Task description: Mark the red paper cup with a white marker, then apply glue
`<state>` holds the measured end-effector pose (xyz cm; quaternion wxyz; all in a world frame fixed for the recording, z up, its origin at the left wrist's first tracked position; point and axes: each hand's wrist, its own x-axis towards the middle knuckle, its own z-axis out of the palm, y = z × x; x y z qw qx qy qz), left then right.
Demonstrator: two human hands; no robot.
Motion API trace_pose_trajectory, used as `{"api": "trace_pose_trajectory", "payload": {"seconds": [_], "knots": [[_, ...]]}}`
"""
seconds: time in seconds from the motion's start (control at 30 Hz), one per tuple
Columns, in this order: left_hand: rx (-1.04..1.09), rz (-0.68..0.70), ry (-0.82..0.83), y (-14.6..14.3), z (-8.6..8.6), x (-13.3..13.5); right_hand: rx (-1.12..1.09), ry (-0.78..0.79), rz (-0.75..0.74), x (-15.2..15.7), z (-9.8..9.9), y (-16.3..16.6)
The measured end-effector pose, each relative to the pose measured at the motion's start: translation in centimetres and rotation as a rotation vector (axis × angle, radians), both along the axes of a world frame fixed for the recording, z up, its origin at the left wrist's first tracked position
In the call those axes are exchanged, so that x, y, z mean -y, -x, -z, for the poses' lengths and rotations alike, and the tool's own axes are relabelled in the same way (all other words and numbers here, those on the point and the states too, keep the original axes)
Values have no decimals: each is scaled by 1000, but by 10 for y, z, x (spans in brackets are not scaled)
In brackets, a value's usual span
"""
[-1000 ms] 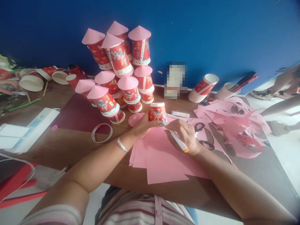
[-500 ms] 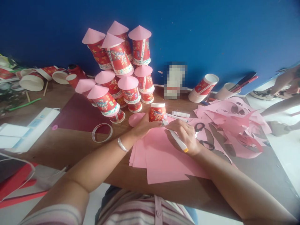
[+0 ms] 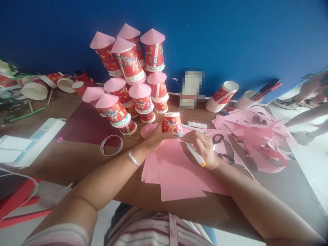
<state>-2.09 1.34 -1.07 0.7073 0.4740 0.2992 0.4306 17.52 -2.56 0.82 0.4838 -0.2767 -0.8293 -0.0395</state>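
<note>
My left hand (image 3: pixel 157 136), with a silver bangle on its wrist, is closed round the near side of a red patterned paper cup (image 3: pixel 172 123). The cup is upside down, its white base up. In my right hand (image 3: pixel 201 147) is a white utility knife (image 3: pixel 193 153) with a yellow end, its pale tip against the cup's lower edge. Several sheets of pink paper (image 3: pixel 179 181) lie under both hands. Black-handled scissors (image 3: pixel 225 158) rest beside my right wrist, partly hidden. Behind that hand lies a white glue stick (image 3: pixel 197 125).
Stacked red cups with pink cone tops (image 3: pixel 129 63) stand at the back left. Pink paper scraps (image 3: pixel 261 136) are heaped on the right. A roll of tape (image 3: pixel 111 145) and a white box (image 3: pixel 33 141) are on the left. Another person's legs (image 3: pixel 311 92) show at far right.
The paper cup has shifted very slightly left with my left hand. The knife and my right hand have stayed almost in place.
</note>
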Motion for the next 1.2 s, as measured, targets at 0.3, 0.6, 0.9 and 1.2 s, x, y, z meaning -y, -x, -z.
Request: {"api": "trace_pose_trajectory", "payload": {"seconds": [0.3, 0.6, 0.9, 1.2], "knots": [[84, -19, 24, 1, 2, -2, -9, -2, 1, 1, -3, 0], [47, -12, 30, 0, 1, -1, -10, 9, 8, 0, 2, -1], [-15, -55, 30, -1, -2, 1, 24, 6, 39, -2, 6, -4], [39, -51, 79, -2, 3, 0, 65, -47, 65, -6, 8, -8]]}}
